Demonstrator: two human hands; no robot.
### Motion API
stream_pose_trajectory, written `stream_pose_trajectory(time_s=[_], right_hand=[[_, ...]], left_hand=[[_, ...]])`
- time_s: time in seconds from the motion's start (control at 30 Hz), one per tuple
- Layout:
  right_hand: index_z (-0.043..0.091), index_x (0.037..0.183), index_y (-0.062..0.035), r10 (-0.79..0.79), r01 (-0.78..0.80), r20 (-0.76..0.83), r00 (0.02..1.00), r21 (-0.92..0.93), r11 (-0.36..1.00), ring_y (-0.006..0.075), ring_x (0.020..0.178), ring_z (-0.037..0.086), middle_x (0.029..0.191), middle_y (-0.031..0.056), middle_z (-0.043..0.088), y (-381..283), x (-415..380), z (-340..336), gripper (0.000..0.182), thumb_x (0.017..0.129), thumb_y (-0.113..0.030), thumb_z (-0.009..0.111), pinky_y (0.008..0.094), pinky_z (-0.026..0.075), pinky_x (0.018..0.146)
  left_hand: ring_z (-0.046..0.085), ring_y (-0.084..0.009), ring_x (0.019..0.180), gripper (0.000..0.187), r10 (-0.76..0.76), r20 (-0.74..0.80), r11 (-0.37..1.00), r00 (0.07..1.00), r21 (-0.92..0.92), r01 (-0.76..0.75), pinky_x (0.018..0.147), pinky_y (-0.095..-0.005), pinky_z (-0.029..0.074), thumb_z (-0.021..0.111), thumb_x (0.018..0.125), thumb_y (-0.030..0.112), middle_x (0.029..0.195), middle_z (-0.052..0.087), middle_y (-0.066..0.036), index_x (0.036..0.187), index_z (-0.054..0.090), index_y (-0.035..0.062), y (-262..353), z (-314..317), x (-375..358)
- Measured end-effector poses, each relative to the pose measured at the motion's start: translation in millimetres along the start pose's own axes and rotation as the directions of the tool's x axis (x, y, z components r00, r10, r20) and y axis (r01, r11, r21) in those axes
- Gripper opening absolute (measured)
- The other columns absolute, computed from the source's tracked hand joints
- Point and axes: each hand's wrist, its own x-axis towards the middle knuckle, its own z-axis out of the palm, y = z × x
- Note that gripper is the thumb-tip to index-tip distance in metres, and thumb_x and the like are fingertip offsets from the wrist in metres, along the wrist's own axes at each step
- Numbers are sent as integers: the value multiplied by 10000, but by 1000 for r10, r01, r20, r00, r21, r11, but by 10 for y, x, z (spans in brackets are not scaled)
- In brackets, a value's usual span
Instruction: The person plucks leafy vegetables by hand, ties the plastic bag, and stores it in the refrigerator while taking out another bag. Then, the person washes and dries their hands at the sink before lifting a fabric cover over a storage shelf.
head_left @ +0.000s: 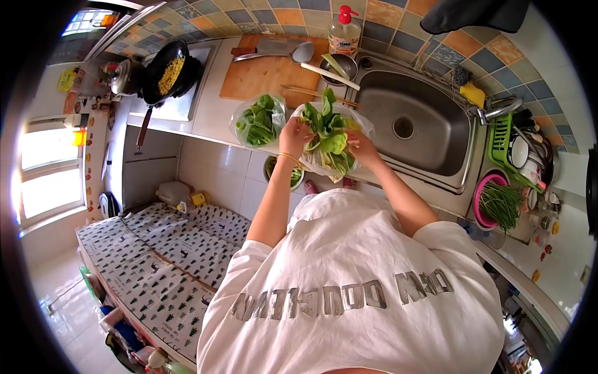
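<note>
A bunch of leafy greens [330, 132] sits in a thin clear plastic bag [309, 163] in front of me, at the counter's front edge. My left hand [295, 134], with a bangle at the wrist, is closed at the left side of the bunch. On the other side, my right hand [362, 148] has its fingers curled against the leaves. Part of its fingertips is hidden by the leaves. Left of the bunch, a second bag of greens [259, 122] rests on the counter. Below, a bin [269, 169] holds green scraps.
A cutting board [249, 84] bears a cleaver [274, 46] and a spatula [301, 52]. The sink [430, 118] is at the right, beside a metal bowl [341, 65]. A wok [156, 68] with yellow food stands on the stove. Green stalks fill a pink basin [483, 202].
</note>
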Motion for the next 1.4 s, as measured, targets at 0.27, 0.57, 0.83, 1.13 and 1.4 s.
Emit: stream_pose_trajectory(time_s=[0.27, 0.57, 0.83, 1.13, 1.4], right_hand=[[453, 1349, -37, -319, 313, -24, 947, 276, 909, 168, 1148, 560, 1271, 70, 577, -365, -156, 99, 603, 801, -4, 703, 306, 478, 921], [514, 1240, 15, -129, 58, 144, 981, 417, 907, 104, 849, 628, 1087, 77, 637, -547, -241, 23, 456, 880, -180, 714, 244, 509, 719], [455, 1145, 4, -241, 267, -122, 963, 291, 919, 210, 885, 648, 1061, 136, 643, -615, -373, 161, 315, 946, -178, 618, 320, 513, 733], [632, 1026, -1, -634, 548, -386, 670, -320, 773, 310, 825, 576, 938, 143, 587, -1070, -504, 184, 183, 970, -151, 544, 359, 470, 743], [655, 952, 13, -464, 463, -423, 778, -112, 879, 286, 760, 620, 873, 135, 631, -1118, -570, 125, 248, 990, -191, 518, 367, 478, 678]], left_hand=[[655, -182, 934, 215, 8, 117, 986, 993, -166, 12, 863, -328, 571, 471, 1006, 115, 1083, 607, -59, 1194, 508, 18, 303, 153, -259], [608, -211, 1067, 325, -55, 63, 947, 997, -314, 72, 900, -363, 545, 479, 1016, 231, 1151, 590, -85, 1259, 488, 15, 145, 153, -297], [514, -197, 1180, 425, -207, 179, 939, 962, -241, 247, 963, -472, 476, 581, 961, 357, 1277, 517, -47, 1300, 475, 122, 87, 513, -662], [566, -173, 1124, 451, -61, 141, 898, 988, -424, 116, 887, -384, 542, 628, 946, 227, 1244, 557, -60, 1326, 445, 67, 345, 705, -815], [606, -163, 1051, 445, 12, 124, 928, 992, -372, 36, 844, -344, 583, 577, 962, 121, 1235, 574, -65, 1379, 432, 70, 337, 686, -839]])
